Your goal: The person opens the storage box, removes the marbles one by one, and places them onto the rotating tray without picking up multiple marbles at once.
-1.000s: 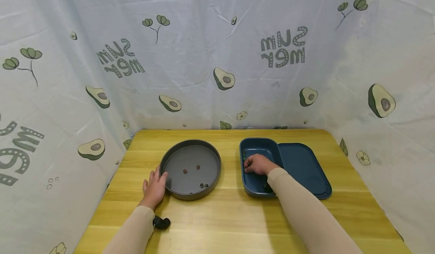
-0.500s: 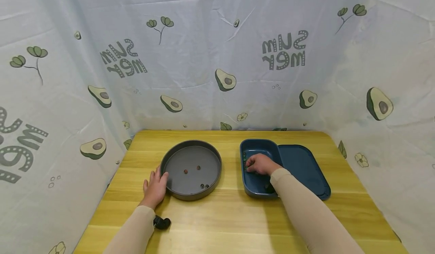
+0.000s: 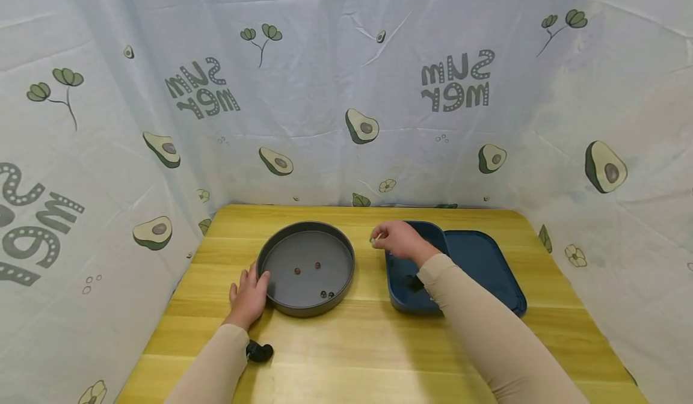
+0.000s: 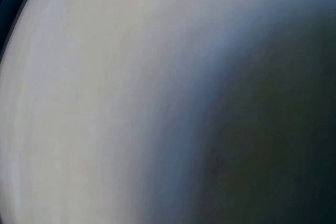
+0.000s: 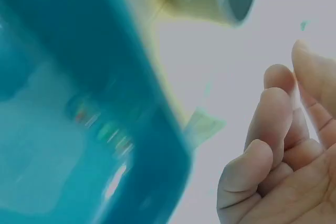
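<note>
My left hand (image 3: pixel 249 300) lies against the left side of a round grey pan (image 3: pixel 305 314), its fingers fairly straight and its thumb at the rim. Two reddish-brown marbles (image 3: pixel 297 270) and two dark marbles (image 3: pixel 323 294) sit on the pan's floor. In the head view my right hand (image 3: pixel 397 239) is over the left rim of a blue box (image 3: pixel 397 296), pinching a small pale-green marble (image 3: pixel 373 240) between thumb and fingers. The right wrist view shows curled fingers (image 5: pixel 269 114), with the marble not clearly visible. Several blurred marbles (image 5: pixel 113 135) lie along the box's inner wall.
A flat blue lid (image 3: pixel 484 266) lies right of the box. Wooden tabletop (image 3: pixel 346 356) separates pan and box. A printed curtain (image 3: pixel 303 91) surrounds the table's back and sides. A black wrist device (image 3: pixel 260 351) sits on the left wrist. The left wrist view is blurred.
My right hand has lifted out of the blue box and moved up and left over its rim with a pale-green marble. My left hand stays at the pan.
</note>
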Available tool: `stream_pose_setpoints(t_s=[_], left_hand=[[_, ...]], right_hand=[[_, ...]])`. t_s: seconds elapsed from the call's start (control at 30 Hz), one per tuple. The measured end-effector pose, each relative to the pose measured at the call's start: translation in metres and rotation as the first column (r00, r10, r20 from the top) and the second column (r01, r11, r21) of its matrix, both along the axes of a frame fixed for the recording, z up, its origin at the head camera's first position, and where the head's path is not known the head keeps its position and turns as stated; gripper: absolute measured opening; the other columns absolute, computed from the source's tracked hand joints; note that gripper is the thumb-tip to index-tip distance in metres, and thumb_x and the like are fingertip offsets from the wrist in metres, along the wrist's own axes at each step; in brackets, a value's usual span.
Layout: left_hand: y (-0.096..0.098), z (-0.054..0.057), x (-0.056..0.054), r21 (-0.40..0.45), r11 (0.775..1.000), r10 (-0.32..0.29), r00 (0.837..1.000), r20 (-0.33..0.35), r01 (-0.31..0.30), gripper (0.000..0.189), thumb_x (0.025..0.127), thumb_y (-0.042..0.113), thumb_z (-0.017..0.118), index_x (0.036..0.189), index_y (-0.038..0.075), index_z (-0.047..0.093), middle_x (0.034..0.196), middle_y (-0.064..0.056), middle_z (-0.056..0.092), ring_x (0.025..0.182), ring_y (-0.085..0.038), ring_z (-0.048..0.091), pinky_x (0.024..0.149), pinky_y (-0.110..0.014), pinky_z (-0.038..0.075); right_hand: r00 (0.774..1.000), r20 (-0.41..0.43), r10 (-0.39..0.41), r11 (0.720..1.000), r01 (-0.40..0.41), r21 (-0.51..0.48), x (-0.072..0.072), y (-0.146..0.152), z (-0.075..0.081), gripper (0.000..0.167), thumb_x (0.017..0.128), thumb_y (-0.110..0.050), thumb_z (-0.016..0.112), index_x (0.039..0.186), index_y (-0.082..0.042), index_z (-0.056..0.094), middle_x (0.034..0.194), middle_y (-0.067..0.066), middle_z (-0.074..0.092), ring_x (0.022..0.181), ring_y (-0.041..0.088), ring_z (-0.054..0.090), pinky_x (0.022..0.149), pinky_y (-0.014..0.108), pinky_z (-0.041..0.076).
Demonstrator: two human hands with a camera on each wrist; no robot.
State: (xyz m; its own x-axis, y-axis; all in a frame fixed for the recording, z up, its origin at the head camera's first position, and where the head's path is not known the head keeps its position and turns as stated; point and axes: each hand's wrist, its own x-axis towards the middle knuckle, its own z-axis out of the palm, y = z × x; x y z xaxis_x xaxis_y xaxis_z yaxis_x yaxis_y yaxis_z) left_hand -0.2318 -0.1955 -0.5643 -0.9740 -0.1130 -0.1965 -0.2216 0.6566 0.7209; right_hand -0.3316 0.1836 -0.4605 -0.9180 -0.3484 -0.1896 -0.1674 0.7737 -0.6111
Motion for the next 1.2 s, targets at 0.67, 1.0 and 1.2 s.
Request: stream_pose_setpoints(t_s=[0.67,1.0,1.2], left_hand=[[0.000,0.000,0.000,-0.005,1.000,-0.006,1.000,-0.011,0.005,0.071,0.114,0.047,0.025,0.170,0.007,0.008,0.175,-0.027,0.007,0.163,-0.048,-0.003,0.125,-0.068,-0.016],[0.000,0.004,0.001,-0.009,1.000,-0.008,1.000,-0.010,0.008,0.070,0.115,0.045,0.025,0.170,0.006,0.007,0.174,-0.029,0.006,0.162,-0.049,-0.003,0.124,-0.069,-0.016],[0.001,0.003,0.000,-0.010,1.000,-0.012,1.000,-0.011,0.012,0.071,0.115,0.046,0.025,0.170,0.005,0.008,0.174,-0.029,0.007,0.162,-0.049,-0.003,0.124,-0.069,-0.016]], right_hand=[[0.999,-0.028,0.033,0.999,-0.033,-0.002,0.006,-0.013,-0.002,0.027,0.104,-0.019,0.067,0.129,-0.008,0.073,0.118,0.010,0.074,0.099,0.025,0.069,0.082,0.039,0.059],[0.981,0.179,0.072,0.963,-0.115,0.242,0.008,0.048,-0.035,0.013,0.090,-0.012,0.082,0.101,-0.008,0.075,0.100,0.004,0.073,0.085,0.018,0.065,0.081,0.036,0.058],[0.974,0.209,0.088,0.945,-0.148,0.291,0.015,0.044,-0.048,0.017,0.087,-0.014,0.086,0.087,-0.011,0.070,0.080,-0.001,0.063,0.071,0.015,0.056,0.066,0.026,0.047]])
